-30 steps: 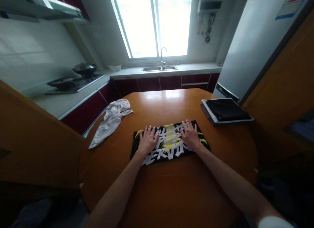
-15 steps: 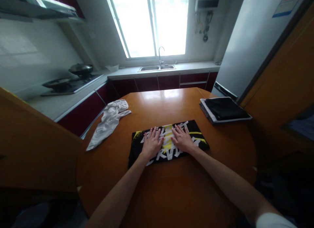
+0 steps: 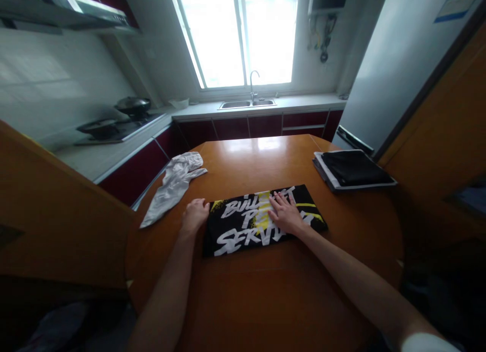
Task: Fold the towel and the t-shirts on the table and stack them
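A black T-shirt [image 3: 231, 228], folded into a flat rectangle with white lettering and yellow patches, lies on the round wooden table [image 3: 243, 296] in front of me. My left hand [image 3: 195, 215] is at its upper left corner, fingers bent and closed on the edge; the fingertips are partly hidden. Flat on the right half of the print rests my right hand [image 3: 286, 215], its fingers stretched out and slightly spread. It covers some of the letters.
To the left, a crumpled white cloth [image 3: 176, 182] lies near the table's edge. A stack of folded dark and white fabric [image 3: 353, 170] sits at the right. Beyond the table are a counter with a sink [image 3: 246, 104], a stove with pans [image 3: 132, 106] and a fridge [image 3: 379, 84].
My left hand has slid left from the middle of the T-shirt to its upper left corner and its fingers have bent, uncovering the lettering. The right hand stays flat on the shirt.
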### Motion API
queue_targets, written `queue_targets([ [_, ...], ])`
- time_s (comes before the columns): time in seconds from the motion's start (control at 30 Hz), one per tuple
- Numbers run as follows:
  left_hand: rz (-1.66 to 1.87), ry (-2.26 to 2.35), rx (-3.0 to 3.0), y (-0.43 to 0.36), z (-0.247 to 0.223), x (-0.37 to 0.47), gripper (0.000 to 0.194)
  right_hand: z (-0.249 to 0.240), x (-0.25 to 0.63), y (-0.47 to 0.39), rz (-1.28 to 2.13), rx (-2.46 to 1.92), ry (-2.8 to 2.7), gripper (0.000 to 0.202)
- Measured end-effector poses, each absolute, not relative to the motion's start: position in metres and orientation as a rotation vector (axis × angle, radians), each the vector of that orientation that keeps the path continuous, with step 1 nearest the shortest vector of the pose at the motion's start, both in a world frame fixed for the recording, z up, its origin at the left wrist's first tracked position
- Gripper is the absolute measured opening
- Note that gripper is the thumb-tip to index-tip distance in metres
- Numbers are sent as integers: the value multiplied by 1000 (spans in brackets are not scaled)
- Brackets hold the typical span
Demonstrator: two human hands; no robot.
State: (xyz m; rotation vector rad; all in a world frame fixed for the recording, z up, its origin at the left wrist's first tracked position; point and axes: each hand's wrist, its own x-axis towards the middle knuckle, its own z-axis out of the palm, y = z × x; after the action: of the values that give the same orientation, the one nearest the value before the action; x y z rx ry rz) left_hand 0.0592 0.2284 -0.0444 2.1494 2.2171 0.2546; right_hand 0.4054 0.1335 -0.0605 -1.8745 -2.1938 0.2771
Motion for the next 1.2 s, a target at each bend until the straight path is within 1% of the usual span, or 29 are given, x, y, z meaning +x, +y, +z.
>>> queue_targets([
  [0.13,392,2220,1999,233,-40,46,39,-61,405,134,272,-1873,-2193,63],
  [0.3,473,2105,1829,233,-37,54,36,-61,405,133,262,-1884,-2194,62],
  [0.67,492,1940,1946,229,-33,69,21,-60,405,133,276,-1876,-2183,62],
  [0.97,609,1919,1863,228,-34,72,17,-60,405,134,252,-1878,-2191,61],
  [1.03,652,1830,1847,226,-34,71,24,-60,406,134,253,-1874,-2194,61],
  [1.2,679,1520,1930,215,-20,75,65,-57,404,134,249,-1831,-2141,57],
])
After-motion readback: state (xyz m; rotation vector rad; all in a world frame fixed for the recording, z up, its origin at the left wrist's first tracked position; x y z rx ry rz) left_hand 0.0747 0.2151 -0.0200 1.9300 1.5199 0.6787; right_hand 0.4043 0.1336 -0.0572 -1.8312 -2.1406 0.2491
